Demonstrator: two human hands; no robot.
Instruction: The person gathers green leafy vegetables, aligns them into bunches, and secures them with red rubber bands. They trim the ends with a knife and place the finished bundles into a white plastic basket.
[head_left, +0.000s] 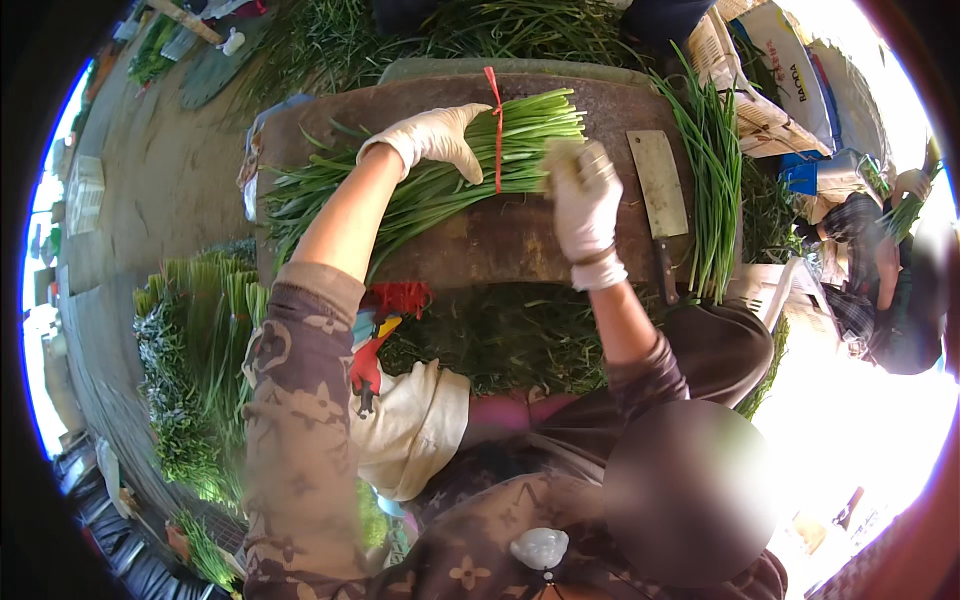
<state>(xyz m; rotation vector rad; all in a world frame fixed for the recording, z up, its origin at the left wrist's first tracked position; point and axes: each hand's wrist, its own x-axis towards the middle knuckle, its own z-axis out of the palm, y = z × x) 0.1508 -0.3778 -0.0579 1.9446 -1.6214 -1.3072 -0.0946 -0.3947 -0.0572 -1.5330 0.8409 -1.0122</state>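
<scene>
A bundle of garlic chives (442, 169) lies across a worn brown board (487, 247), with a red tie (499, 131) round it near the cut ends. My left hand (435, 142), in a pale glove, rests on top of the bundle just left of the tie, thumb and fingers spread. At the cut ends on the right is my gloved right hand (581, 191), its fingers bent and blurred; whether it grips any stalks cannot be made out. A cleaver (660, 191) lies on the board to the right of that hand. Loose long green leaves (712, 195) lie beyond the cleaver at the board's right edge.
Several tied bundles of chives (217, 322) stand at the lower left. Red ties (401, 298) hang at the board's near edge. Leaf scraps (502, 337) cover the ground below. Plastic crates (772, 120) and a white sack (795, 75) are at upper right; another person (885, 277) is at far right.
</scene>
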